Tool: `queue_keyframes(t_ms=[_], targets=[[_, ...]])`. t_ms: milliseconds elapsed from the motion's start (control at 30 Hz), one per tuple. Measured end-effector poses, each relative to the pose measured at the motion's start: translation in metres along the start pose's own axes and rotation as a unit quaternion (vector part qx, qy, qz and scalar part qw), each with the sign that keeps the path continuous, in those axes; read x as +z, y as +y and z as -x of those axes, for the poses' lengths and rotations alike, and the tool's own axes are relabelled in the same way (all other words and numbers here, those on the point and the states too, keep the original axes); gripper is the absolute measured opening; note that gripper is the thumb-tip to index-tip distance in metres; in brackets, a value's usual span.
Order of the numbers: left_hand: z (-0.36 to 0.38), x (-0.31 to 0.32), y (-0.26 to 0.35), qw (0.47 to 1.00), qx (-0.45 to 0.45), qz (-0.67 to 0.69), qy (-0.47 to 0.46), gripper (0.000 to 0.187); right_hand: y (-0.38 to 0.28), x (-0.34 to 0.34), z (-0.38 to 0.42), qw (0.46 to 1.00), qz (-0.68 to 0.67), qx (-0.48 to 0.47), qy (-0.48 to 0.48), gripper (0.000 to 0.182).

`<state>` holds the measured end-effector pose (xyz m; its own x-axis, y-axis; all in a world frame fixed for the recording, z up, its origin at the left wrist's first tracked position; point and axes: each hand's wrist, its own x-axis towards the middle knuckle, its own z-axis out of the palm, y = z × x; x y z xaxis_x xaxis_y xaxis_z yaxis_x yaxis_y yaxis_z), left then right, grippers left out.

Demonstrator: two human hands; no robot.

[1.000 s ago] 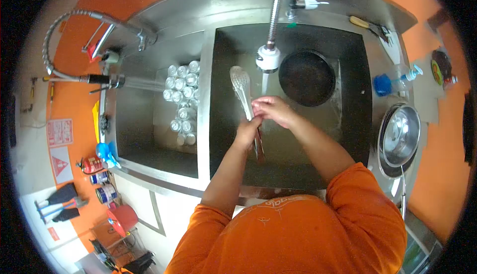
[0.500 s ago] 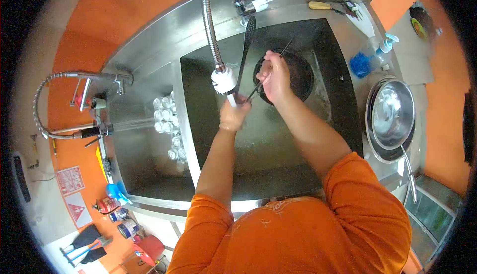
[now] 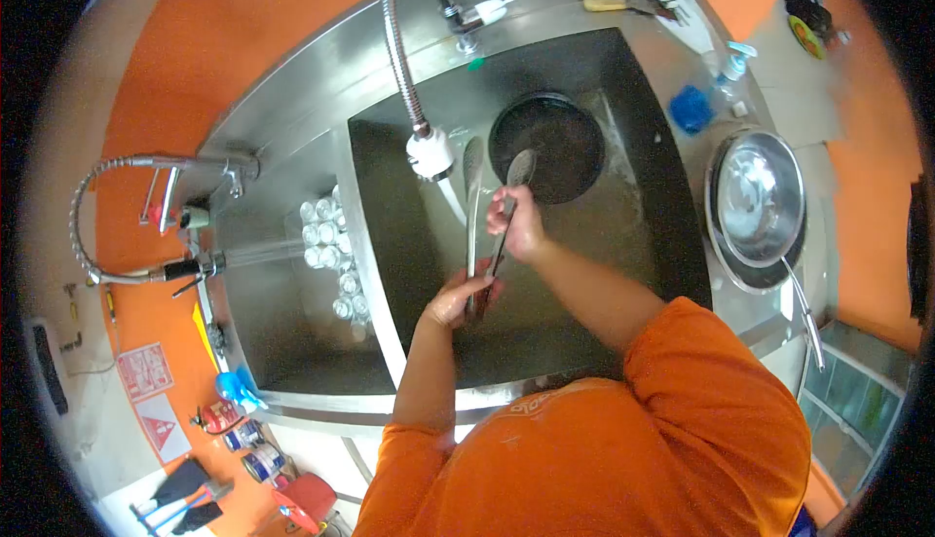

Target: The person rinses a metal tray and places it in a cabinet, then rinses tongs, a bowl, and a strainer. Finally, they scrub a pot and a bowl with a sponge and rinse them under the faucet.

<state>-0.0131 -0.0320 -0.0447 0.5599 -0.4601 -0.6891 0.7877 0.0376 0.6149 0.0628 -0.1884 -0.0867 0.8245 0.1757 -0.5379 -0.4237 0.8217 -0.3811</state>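
Note:
My left hand [image 3: 458, 298] is closed around the lower end of a pair of metal tongs [image 3: 474, 191], whose two arms spread apart over the sink [image 3: 419, 333]. Around the right arm of the tongs, just below its perforated tip, my right hand [image 3: 521, 225] has its fingers wrapped. Water runs from the white spray head [image 3: 430, 154] beside the left arm of the tongs. A round black pan [image 3: 548, 148] lies in the sink beyond my right hand.
In the left basin, a second faucet [image 3: 180, 269] sprays toward several small glasses [image 3: 326, 235]. Metal bowls [image 3: 760, 196] and a soap bottle [image 3: 726, 84] stand at the right. A yellow-handled tool [image 3: 609, 3] lies on the back ledge.
Both hands have moved down toward my body with the tongs. My right hand has shifted away from above the pan, and both tips of the tongs now show.

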Motion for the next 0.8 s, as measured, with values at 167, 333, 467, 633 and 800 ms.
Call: queue_keyframes(t_ms=[167,333,467,633,800], targets=[[0.013,-0.013,-0.023,0.937,-0.078,-0.324,0.106,0.067,-0.012,-0.034,0.015,0.762,0.646,0.025,-0.048,0.049],[0.082,0.043,0.002,0.772,0.014,-0.558,0.302,0.069,-0.074,-0.051,0.093,0.202,0.97,-0.026,-0.131,0.042],[0.112,0.045,-0.006,0.852,0.011,-0.444,0.278,0.061,-0.192,0.019,0.225,0.395,0.83,-0.394,0.024,0.028],[0.135,0.055,-0.032,0.919,0.156,-0.253,0.26,0.035,-0.307,-0.055,0.3,0.332,0.786,-0.22,0.473,0.035],[0.147,0.053,-0.049,0.923,0.205,-0.196,0.26,0.027,-0.326,-0.148,0.277,0.394,0.836,-0.153,0.348,0.044]])
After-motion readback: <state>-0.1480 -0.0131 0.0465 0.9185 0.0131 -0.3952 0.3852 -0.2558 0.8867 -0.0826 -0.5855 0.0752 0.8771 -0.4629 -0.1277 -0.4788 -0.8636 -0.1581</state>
